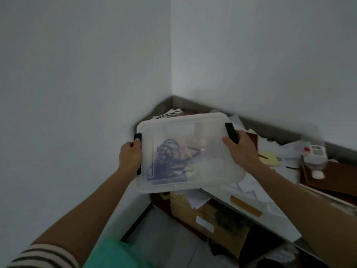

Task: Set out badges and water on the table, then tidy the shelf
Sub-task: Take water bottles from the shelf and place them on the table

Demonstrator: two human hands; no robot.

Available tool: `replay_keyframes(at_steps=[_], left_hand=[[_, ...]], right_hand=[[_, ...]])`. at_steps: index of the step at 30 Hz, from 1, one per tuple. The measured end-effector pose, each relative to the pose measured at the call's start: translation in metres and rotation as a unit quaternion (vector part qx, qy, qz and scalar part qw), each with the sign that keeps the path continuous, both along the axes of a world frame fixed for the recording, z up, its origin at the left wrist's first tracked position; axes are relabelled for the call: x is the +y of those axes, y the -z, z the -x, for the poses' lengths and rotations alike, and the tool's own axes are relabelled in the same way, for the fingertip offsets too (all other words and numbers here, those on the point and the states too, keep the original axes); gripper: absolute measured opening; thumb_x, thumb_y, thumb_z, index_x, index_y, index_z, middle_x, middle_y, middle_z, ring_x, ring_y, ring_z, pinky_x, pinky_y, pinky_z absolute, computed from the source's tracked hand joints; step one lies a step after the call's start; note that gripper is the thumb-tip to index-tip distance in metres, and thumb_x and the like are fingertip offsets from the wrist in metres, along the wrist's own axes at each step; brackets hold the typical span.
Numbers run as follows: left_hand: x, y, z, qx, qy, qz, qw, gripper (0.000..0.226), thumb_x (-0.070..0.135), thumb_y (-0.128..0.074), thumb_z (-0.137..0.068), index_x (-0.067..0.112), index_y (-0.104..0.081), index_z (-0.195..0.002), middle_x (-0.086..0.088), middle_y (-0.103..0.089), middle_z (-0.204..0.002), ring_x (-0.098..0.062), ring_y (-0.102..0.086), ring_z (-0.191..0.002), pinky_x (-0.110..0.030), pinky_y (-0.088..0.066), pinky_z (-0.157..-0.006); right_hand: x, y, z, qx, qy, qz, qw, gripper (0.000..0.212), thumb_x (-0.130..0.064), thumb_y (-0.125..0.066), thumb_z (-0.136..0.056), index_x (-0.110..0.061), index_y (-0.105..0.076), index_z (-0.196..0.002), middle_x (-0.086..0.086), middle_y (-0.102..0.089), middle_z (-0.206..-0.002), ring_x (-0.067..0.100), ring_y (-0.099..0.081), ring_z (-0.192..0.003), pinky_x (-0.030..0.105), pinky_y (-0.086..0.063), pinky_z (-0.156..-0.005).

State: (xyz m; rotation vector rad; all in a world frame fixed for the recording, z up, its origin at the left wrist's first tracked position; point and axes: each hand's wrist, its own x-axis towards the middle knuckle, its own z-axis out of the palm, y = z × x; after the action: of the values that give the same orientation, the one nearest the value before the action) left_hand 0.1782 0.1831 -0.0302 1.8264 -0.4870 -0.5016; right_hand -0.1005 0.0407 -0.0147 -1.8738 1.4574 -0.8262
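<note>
Both hands, left (129,156) and right (240,149), grip our clear lidded plastic bin of lanyards (190,151) by its short ends, long axis crosswise, held level above the cluttered shelf (270,211).

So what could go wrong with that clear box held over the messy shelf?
The clear box is tilted and held only at its ends by the left hand and right hand, so it could slip. Its lower edge hangs just over loose papers and might sweep them off. The black latch at the right looks raised, so the lid may pop open.
</note>
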Motion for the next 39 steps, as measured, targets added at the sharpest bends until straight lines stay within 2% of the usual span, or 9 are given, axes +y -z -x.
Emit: replay_keyframes(at_steps=[4, 8, 10, 13, 16, 20, 25, 32, 39], left_hand=[[0.108, 0.035, -0.054, 0.016, -0.057, -0.059, 0.997, 0.037, 0.040, -0.047, -0.097, 0.013, -0.046, -0.071, -0.005, -0.049, -0.069, -0.021, -0.047, -0.062, -0.029, -0.036, -0.058], [0.203, 0.081, -0.081, 0.054, -0.082, -0.144, 0.985, 0.036, 0.036, -0.059, -0.092, 0.005, -0.055, -0.110, -0.014, -0.062, -0.098, -0.030, -0.060, -0.087, -0.038, -0.052, -0.079], [0.245, 0.103, -0.090, 0.073, -0.092, -0.190, 0.975, 0.037, 0.029, -0.062, -0.090, 0.004, -0.054, -0.116, -0.016, -0.062, -0.103, -0.032, -0.061, -0.092, -0.042, -0.053, -0.084], [0.306, 0.138, -0.098, 0.108, -0.127, -0.239, 0.957, 0.043, 0.020, -0.063, -0.088, 0.003, -0.052, -0.125, -0.019, -0.061, -0.110, -0.034, -0.060, -0.096, -0.043, -0.052, -0.086], [0.348, 0.174, -0.102, 0.143, -0.146, -0.275, 0.939, 0.054, 0.013, -0.064, -0.086, 0.003, -0.044, -0.135, -0.022, -0.059, -0.117, -0.036, -0.060, -0.100, -0.045, -0.052, -0.088], [0.376, 0.230, -0.105, 0.187, -0.185, -0.300, 0.917, 0.058, 0.003, -0.063, -0.084, 0.004, -0.040, -0.137, -0.022, -0.059, -0.113, -0.037, -0.060, -0.097, -0.044, -0.052, -0.083], [0.382, 0.302, -0.114, 0.223, -0.221, -0.307, 0.898, 0.058, -0.003, -0.061, -0.083, 0.004, -0.040, -0.136, -0.022, -0.058, -0.119, -0.037, -0.058, -0.104, -0.047, -0.049, -0.091], [0.376, 0.403, -0.132, 0.235, -0.244, -0.320, 0.885, 0.066, -0.007, -0.057, -0.079, 0.009, -0.039, -0.140, -0.020, -0.058, -0.122, -0.038, -0.057, -0.109, -0.042, -0.048, -0.090], [0.379, 0.447, -0.139, 0.236, -0.261, -0.331, 0.875, 0.066, -0.011, -0.053, -0.078, 0.008, -0.039, -0.140, -0.022, -0.054, -0.122, -0.039, -0.055, -0.109, -0.047, -0.048, -0.091]], right_hand=[[0.062, 0.047, -0.080, 0.058, -0.103, -0.057, 0.991, 0.052, -0.045, -0.056, -0.093, -0.015, -0.045, -0.134, 0.006, -0.058, -0.119, 0.026, -0.058, -0.105, 0.039, -0.048, -0.087], [0.117, 0.095, -0.138, 0.112, -0.195, -0.127, 0.966, 0.053, -0.042, -0.056, -0.094, -0.011, -0.045, -0.136, 0.009, -0.060, -0.121, 0.029, -0.060, -0.106, 0.040, -0.050, -0.089], [0.140, 0.118, -0.163, 0.125, -0.254, -0.147, 0.948, 0.038, -0.037, -0.058, -0.094, -0.010, -0.057, -0.121, 0.009, -0.067, -0.109, 0.036, -0.064, -0.100, 0.044, -0.054, -0.082], [0.170, 0.161, -0.205, 0.170, -0.339, -0.175, 0.909, 0.036, -0.054, -0.059, -0.088, -0.035, -0.058, -0.118, -0.014, -0.065, -0.095, 0.036, -0.062, -0.095, 0.042, -0.050, -0.077], [0.192, 0.201, -0.239, 0.233, -0.405, -0.217, 0.857, 0.044, -0.030, -0.056, -0.093, -0.017, -0.043, -0.134, 0.004, -0.059, -0.115, 0.028, -0.059, -0.102, 0.037, -0.048, -0.079], [0.208, 0.261, -0.275, 0.263, -0.436, -0.226, 0.830, 0.050, -0.018, -0.059, -0.086, -0.022, -0.044, -0.133, 0.005, -0.058, -0.120, 0.026, -0.057, -0.104, 0.038, -0.051, -0.084], [0.212, 0.353, -0.306, 0.308, -0.432, -0.273, 0.802, 0.048, -0.034, -0.057, -0.068, -0.022, -0.051, -0.113, 0.002, -0.063, -0.097, 0.025, -0.063, -0.087, 0.043, -0.056, -0.074], [0.211, 0.461, -0.334, 0.313, -0.433, -0.295, 0.792, 0.064, -0.043, -0.054, -0.069, -0.031, -0.045, -0.131, -0.001, -0.065, -0.108, 0.025, -0.064, -0.093, 0.043, -0.056, -0.080], [0.224, 0.475, -0.350, 0.315, -0.430, -0.275, 0.800, 0.069, -0.023, -0.061, -0.089, -0.027, -0.029, -0.149, 0.007, -0.056, -0.131, 0.032, -0.056, -0.114, 0.037, -0.047, -0.090]])
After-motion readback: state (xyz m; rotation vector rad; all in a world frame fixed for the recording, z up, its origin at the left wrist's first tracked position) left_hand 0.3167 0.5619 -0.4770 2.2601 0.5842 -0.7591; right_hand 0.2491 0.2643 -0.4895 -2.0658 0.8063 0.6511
